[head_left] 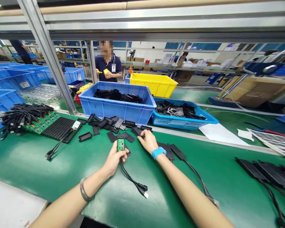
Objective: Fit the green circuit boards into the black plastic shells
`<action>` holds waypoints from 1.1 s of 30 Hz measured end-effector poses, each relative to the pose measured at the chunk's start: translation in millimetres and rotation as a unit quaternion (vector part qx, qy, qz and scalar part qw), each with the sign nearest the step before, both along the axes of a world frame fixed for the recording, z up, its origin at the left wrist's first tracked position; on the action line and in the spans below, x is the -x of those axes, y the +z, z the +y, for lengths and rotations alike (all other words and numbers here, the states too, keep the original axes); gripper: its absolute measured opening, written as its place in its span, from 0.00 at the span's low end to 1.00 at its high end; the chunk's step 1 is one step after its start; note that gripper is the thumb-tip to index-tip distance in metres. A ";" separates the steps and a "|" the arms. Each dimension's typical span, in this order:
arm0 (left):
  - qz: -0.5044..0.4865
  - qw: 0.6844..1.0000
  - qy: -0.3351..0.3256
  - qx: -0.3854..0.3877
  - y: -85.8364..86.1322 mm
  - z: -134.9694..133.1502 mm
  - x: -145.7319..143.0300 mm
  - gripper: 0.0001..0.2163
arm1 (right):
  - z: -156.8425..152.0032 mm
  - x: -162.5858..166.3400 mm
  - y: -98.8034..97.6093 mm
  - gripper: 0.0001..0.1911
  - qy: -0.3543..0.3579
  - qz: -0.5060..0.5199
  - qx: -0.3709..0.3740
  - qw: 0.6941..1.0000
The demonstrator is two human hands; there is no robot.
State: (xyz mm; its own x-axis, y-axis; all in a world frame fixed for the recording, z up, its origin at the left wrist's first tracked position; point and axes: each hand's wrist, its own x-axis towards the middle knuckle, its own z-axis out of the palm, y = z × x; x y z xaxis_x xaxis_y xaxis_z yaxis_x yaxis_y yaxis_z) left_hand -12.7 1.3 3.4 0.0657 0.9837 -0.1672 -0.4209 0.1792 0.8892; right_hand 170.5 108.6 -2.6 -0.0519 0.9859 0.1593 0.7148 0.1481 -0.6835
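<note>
My left hand (pixel 116 157) is closed around a green circuit board (pixel 121 144), whose black cable (pixel 130 178) hangs down to the bench and ends in plugs. A black plastic piece (pixel 128 152) shows beside the fingers of this hand; whether it is held too, I cannot tell. Farther right, my right hand (pixel 148 141) has its fingers on a black plastic casing (pixel 137 131) at the edge of the heap. Loose black casing parts (pixel 104 123) lie scattered between my hands and the bins. Near my right wrist rests a closed black casing with a cable (pixel 178 152).
Behind the heap stand a blue bin (pixel 116 109) and a blue basket (pixel 185 123), both holding black parts. Boards with cables (pixel 41 122) are piled at left beside a ribbed black tray (pixel 59 128). Cased units (pixel 263 171) lie at right. A person (pixel 108 65) stands beyond.
</note>
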 end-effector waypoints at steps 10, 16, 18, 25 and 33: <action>0.016 0.990 -0.131 0.045 -8.5 -3.6 -2.9 0.27 | -67.7 -6.0 23.1 0.18 0.086 0.287 0.057 0.952; 0.013 0.980 -0.193 0.042 -4.7 -6.3 -2.9 0.27 | -83.2 4.3 20.0 0.15 0.105 0.318 0.088 0.938; 0.009 0.976 -0.214 0.047 -4.4 -7.6 -2.2 0.29 | -83.3 5.9 16.7 0.14 0.097 0.306 0.074 0.944; 0.026 0.973 -0.225 0.035 -6.3 -9.7 -4.7 0.29 | -86.9 10.2 14.7 0.15 0.068 0.290 0.054 0.953; 0.086 0.975 -0.203 0.006 -5.2 -9.4 -8.1 0.23 | -86.9 12.7 14.0 0.19 0.067 0.352 0.117 0.926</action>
State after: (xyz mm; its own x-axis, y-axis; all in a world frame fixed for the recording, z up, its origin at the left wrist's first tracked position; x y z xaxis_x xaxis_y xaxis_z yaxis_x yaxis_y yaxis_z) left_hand -4.6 -8.0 -1.8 0.4193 0.8804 -0.2215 -0.1571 0.3107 0.9375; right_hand 157.8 21.8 11.4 -0.1411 0.9899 -0.0159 0.0654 -0.0067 -0.9978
